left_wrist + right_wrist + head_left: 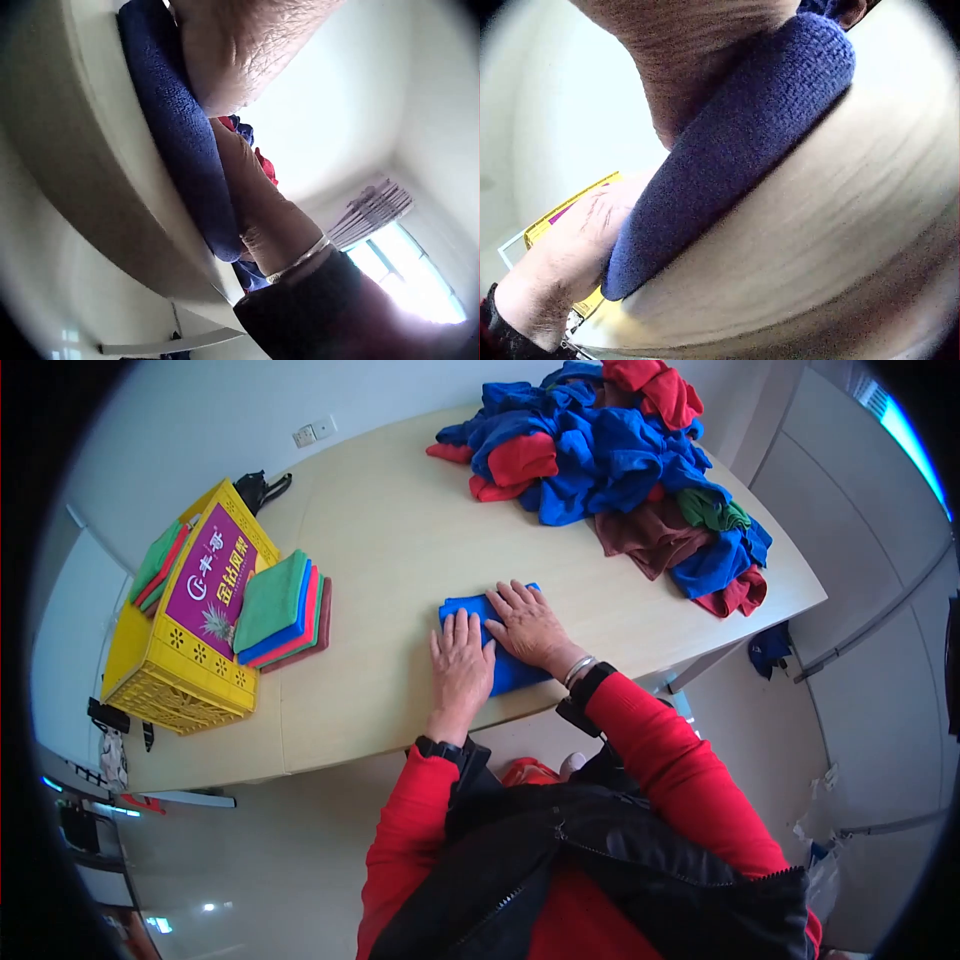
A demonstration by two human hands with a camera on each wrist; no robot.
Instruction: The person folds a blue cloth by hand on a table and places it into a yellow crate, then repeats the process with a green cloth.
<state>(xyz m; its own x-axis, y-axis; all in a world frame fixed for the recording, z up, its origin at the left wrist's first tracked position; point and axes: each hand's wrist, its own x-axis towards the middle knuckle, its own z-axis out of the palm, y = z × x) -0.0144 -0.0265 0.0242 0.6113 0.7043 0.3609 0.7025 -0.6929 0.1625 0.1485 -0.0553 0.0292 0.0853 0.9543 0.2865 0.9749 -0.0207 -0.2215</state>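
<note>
A folded blue towel (514, 674) lies near the table's front edge. Flat on its left part rests my left hand (462, 668), fingers straight and pointing away from me. My right hand (532, 630) presses on its upper right part with fingers extended, the two hands side by side and close together. From the left wrist view the blue towel (172, 120) shows a thick, rounded folded edge on the tabletop. The right wrist view has the same blue towel (727, 161) under the palm, with the left hand (577, 244) at its far end.
A yellow crate (215, 682) with a purple panel stands at the left, folded cloths inside. Against it leans a stack of folded towels (270, 603) in green, blue, red and brown. A heap of loose cloths (600, 455) covers the table's (380, 510) far right. A black item (262, 490) lies behind the crate.
</note>
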